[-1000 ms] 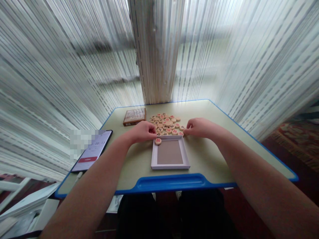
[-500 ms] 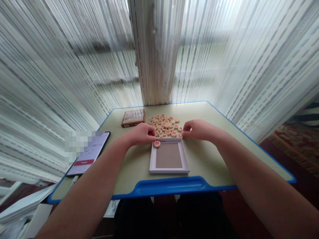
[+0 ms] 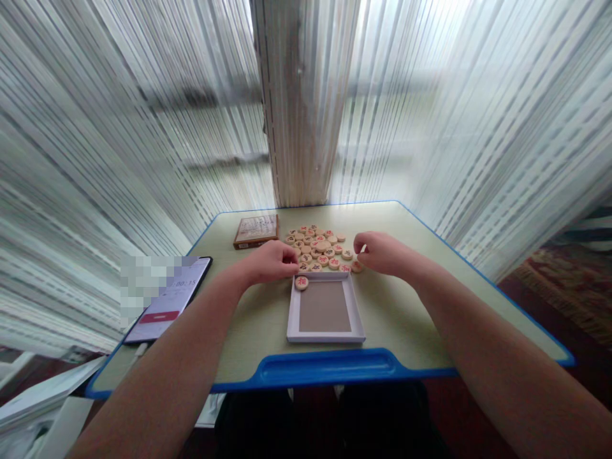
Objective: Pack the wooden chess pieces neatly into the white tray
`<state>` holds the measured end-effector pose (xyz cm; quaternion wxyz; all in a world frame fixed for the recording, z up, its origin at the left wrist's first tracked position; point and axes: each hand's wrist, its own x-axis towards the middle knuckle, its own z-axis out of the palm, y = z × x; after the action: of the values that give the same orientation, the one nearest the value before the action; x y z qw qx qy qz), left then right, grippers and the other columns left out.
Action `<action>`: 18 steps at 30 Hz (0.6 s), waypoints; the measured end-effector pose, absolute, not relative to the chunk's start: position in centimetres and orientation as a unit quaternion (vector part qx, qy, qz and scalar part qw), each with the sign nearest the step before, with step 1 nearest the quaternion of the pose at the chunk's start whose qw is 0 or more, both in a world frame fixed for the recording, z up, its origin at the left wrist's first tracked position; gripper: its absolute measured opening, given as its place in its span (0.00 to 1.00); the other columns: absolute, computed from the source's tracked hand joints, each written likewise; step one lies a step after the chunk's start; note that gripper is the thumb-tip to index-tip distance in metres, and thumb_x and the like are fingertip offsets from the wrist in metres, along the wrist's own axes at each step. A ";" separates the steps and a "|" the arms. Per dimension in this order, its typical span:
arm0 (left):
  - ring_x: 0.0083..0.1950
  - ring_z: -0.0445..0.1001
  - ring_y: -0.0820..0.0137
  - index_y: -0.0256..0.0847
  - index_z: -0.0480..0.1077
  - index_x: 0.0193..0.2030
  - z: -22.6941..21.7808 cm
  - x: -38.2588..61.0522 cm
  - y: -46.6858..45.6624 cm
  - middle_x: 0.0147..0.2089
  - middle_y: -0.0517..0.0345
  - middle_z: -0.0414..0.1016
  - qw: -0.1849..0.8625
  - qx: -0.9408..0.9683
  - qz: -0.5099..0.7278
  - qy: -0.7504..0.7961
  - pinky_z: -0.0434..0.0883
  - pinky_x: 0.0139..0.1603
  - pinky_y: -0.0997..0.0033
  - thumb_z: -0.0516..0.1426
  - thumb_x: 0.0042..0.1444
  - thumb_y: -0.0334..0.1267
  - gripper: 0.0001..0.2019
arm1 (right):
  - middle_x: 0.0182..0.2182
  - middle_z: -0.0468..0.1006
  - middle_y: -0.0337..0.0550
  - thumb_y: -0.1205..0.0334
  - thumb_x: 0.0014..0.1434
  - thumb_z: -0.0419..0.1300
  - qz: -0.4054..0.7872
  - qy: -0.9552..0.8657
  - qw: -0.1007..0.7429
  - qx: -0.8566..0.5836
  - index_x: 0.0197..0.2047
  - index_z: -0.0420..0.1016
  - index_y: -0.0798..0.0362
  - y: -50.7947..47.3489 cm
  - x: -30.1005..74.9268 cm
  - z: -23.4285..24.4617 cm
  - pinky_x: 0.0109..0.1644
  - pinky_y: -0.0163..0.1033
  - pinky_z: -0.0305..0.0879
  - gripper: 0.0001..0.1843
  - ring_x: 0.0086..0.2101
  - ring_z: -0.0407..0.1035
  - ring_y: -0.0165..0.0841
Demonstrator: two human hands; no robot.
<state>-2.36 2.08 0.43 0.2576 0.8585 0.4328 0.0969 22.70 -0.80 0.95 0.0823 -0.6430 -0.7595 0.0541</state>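
Note:
A shallow white box tray point(image 3: 357, 312) with a brown bottom lies in front of me. One round wooden Chinese chess piece point(image 3: 301, 283) with a red character sits in its far left corner. Beyond the tray spreads a loose pile of Chinese chess pieces point(image 3: 323, 246), marked red or black, some blank side up. My left hand point(image 3: 271, 261) is closed at the tray's far left corner, beside the pile; what its fingertips hold is hidden. At the pile's right edge, my right hand point(image 3: 382, 254) has its fingertips on a red-marked chess piece point(image 3: 356, 266).
A flat brown box point(image 3: 257, 230) lies at the back left of the table. Left of my left arm, a phone point(image 3: 168, 306) shows a running timer. The table has a blue rim with a molded trough point(image 3: 327, 366) in front. Striped curtains point(image 3: 306, 127) hang behind.
My right hand has shifted slightly right, and the piece at its fingertips now shows more clearly beside the pile. My left hand stays at the tray corner. The view has tilted slightly.

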 end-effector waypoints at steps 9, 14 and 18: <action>0.32 0.69 0.71 0.37 0.73 0.34 0.9 -4.6 3.4 0.32 0.56 0.74 0.133 0.850 0.117 0.497 0.64 0.33 0.73 0.52 0.44 0.36 0.12 | 0.47 0.76 0.46 0.64 0.55 0.56 0.016 -0.861 0.230 -0.453 0.43 0.78 0.51 1.4 20.9 -2.2 0.55 0.45 0.59 0.13 0.47 0.67 0.39; 0.34 0.72 0.70 0.40 0.75 0.40 1.0 -4.8 3.0 0.36 0.59 0.77 0.220 0.851 0.017 0.476 0.65 0.33 0.75 0.53 0.43 0.35 0.17 | 0.37 0.79 0.45 0.60 0.54 0.60 0.021 -0.825 0.230 -0.516 0.33 0.78 0.51 1.9 20.9 -2.0 0.48 0.42 0.62 0.07 0.40 0.68 0.38; 0.36 0.71 0.69 0.39 0.76 0.40 1.1 -4.5 2.8 0.36 0.58 0.76 0.223 0.854 0.020 0.469 0.65 0.34 0.74 0.54 0.43 0.37 0.17 | 0.34 0.80 0.44 0.59 0.53 0.61 0.023 -0.804 0.230 -0.548 0.32 0.78 0.51 1.9 21.1 -2.0 0.43 0.40 0.63 0.07 0.38 0.68 0.37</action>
<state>-4.54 2.82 1.11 0.2226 0.8543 0.4692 0.0202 21.07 1.86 -2.01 0.2299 -0.5482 -0.8038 0.0227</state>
